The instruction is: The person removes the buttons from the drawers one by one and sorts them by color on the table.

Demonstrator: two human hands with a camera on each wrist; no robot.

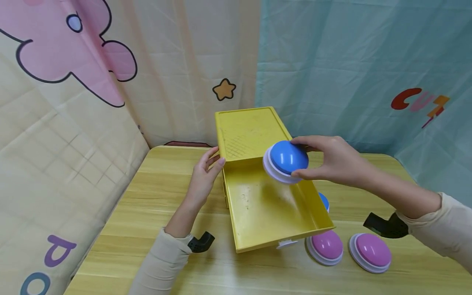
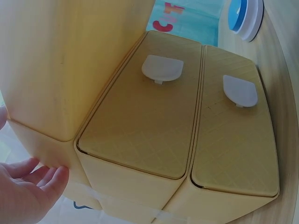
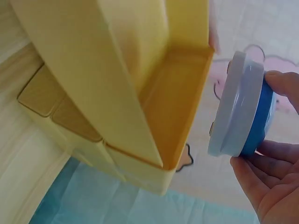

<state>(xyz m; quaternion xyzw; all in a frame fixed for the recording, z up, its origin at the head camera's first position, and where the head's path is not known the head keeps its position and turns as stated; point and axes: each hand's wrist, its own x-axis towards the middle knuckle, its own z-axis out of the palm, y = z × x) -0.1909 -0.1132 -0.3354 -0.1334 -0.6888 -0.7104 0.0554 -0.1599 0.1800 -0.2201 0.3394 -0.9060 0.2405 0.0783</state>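
Observation:
A yellow drawer cabinet (image 1: 252,131) has its top drawer (image 1: 269,205) pulled out, and the bare drawer floor shows. My left hand (image 1: 204,174) is at the cabinet's left front corner, fingertips against its side. In the left wrist view, the fingers (image 2: 56,182) lie along the side wall, near the lower edge of the top section. A blue push button (image 1: 289,157) with a round white base is tilted in my right hand (image 1: 332,159), held above the drawer between thumb and fingers. The right wrist view shows the button's white base (image 3: 233,107) turned toward the cabinet.
Two pink push buttons (image 1: 326,246) (image 1: 373,250) lie on the wooden table (image 1: 166,205) right of the drawer. Another blue button (image 1: 323,201) is partly hidden behind the drawer's wall. Lower drawers with white handles (image 2: 162,68) are closed. Printed curtains (image 1: 332,61) hang behind the table.

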